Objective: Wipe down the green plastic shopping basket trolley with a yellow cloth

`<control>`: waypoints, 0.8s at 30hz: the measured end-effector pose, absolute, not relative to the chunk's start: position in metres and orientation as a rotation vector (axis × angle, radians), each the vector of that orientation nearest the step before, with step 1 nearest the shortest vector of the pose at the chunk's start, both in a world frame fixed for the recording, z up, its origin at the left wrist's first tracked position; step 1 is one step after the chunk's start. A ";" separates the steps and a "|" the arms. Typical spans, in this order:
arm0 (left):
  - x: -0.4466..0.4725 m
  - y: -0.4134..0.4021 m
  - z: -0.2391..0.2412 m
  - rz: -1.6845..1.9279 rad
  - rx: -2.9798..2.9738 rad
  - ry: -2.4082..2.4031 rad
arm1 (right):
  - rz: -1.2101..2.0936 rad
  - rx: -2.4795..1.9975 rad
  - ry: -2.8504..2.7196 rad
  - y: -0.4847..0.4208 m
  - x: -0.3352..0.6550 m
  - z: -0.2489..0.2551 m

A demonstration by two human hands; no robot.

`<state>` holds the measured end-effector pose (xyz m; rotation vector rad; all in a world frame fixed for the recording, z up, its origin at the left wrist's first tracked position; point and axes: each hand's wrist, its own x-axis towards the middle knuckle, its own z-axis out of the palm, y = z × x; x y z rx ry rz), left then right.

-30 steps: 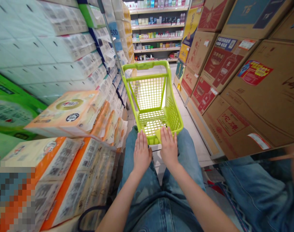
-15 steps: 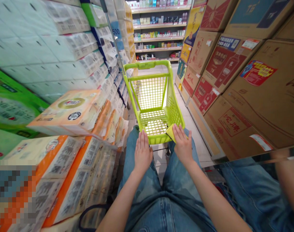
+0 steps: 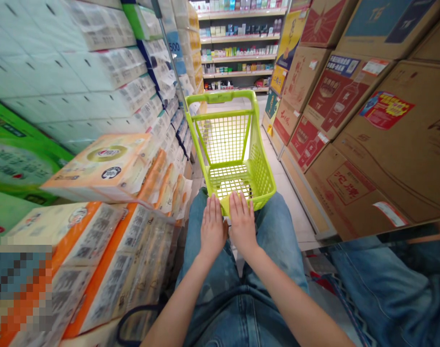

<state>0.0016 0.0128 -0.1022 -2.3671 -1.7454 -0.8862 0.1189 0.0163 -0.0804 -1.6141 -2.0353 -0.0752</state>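
A lime-green plastic shopping basket (image 3: 262,161) with lattice walls stands between my knees, its inside facing me. My left hand (image 3: 213,226) grips the near rim at its left corner, fingers straight over the edge and thumb tucked lower. Just beside it, my right hand (image 3: 242,222) presses a yellow cloth (image 3: 225,205) against the same rim, fingers laid over the cloth. Most of the cloth is hidden under that hand. A thin metal pull handle (image 3: 171,53) rises from the basket's far left corner.
Tissue packs (image 3: 100,159) are stacked close on my left. Printed cardboard cartons (image 3: 372,144) line the right side above a low ledge. Shelves of small goods (image 3: 238,55) stand at the aisle's end. Another person's jeans (image 3: 393,289) show at lower right.
My right hand has slid left along the near rim with the yellow cloth, from the right corner to beside my left hand. The left hand and basket have stayed put.
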 end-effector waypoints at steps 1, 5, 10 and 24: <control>0.001 0.013 -0.103 -0.883 -2.361 -1.744 | -0.065 -1.605 -2.046 0.017 0.112 -0.080; 0.000 0.012 -0.102 -0.864 -2.353 -1.749 | -0.082 -1.566 -2.106 0.018 0.113 -0.080; 0.002 0.012 -0.100 -0.853 -2.362 -1.760 | -0.173 -1.530 -2.161 0.019 0.165 -0.084; 0.003 0.013 -0.102 -0.842 -2.344 -1.778 | -0.120 -1.733 -1.959 0.022 0.171 -0.079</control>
